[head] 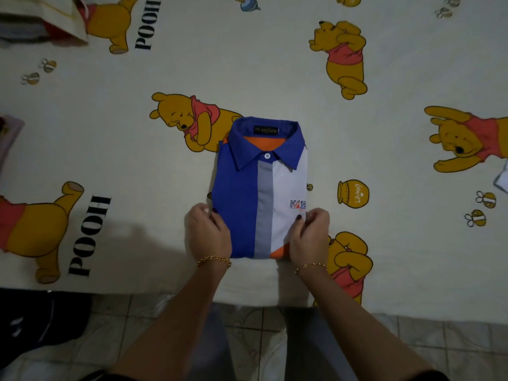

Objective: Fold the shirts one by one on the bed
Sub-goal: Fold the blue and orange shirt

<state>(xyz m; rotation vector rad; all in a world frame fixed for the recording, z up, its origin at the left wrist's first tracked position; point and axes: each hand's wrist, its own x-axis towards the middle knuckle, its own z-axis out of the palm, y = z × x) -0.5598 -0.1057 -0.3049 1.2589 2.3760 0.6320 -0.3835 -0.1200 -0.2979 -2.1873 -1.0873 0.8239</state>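
1. Here we are at the bed, and the blue, grey and white shirt lies right in the middle of the printed sheet, near the edge where the person stands.
2. It looks all but finished: a tidy rectangle, collar up and buttoned, sleeves tucked out of sight, and the bottom edge square.
3. The left hand is at the lower left side of the shirt. Its fingers are curled and pinch the blue edge, with the thumb lying on top.
4. The right hand mirrors it on the lower right side, fingers curled and pinching the white edge just below the printed logo.
5. My read is that this shirt is folded, and the two-sided hold is either a last squaring-up or a grip to lift it away.
6. As for what is left, a pale bag with cloth inside sits at the far left corner, a pinkish piece peeks in at the left edge and something white at the right.
7. I cannot tell whether any of those are shirts waiting their turn. If they are, this one gets set aside and the next gets spread out.
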